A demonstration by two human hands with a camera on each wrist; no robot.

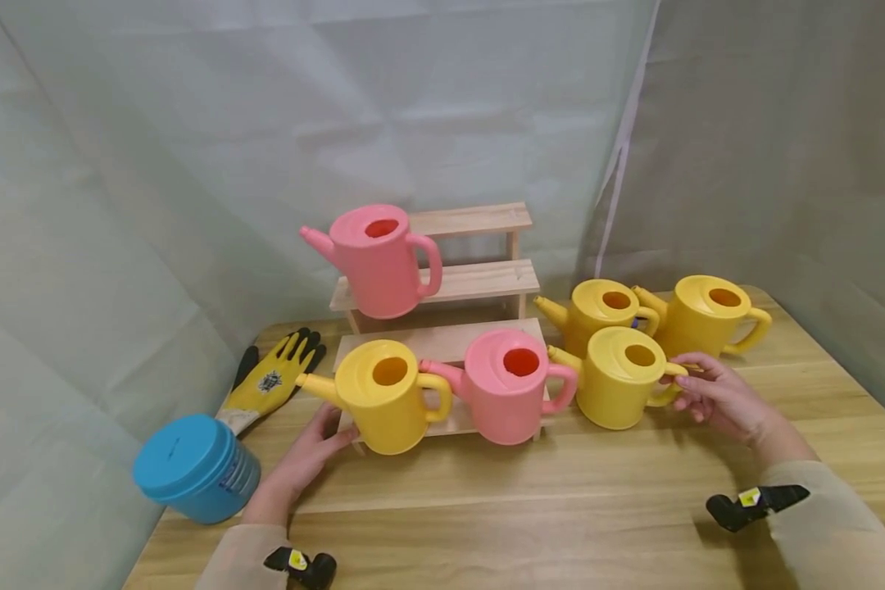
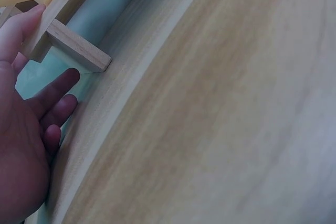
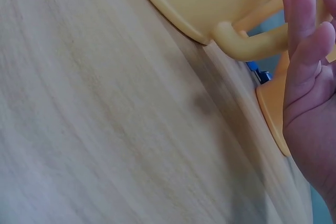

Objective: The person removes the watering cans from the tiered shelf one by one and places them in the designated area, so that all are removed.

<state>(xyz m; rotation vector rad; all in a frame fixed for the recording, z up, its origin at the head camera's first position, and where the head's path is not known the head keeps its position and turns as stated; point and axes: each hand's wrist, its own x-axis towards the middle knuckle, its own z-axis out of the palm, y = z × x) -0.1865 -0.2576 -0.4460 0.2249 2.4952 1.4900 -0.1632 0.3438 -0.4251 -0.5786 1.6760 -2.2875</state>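
Note:
My left hand [image 1: 313,451] is at the left front corner of a stepped wooden stand [image 1: 479,283]. Its thumb and forefinger pinch the end of the lowest plank [image 2: 79,1]; the other fingers hang loose. Above that hand, a yellow watering can [image 1: 387,410] stands on the low front step. Beside it is a pink watering can [image 1: 505,401], and another pink one [image 1: 379,270] stands higher up. My right hand [image 1: 723,401] pinches the handle of a second yellow watering can [image 1: 615,385], right of the stand. Whether this can touches the table is unclear.
Two more yellow watering cans, one small-looking [image 1: 597,307] and one farther right [image 1: 701,315], stand at the back right. A blue lidded tub [image 1: 199,467] is at the left table edge. Yellow-and-black gloves [image 1: 273,377] lie behind it. Grey cloth hangs around the table [image 1: 487,508].

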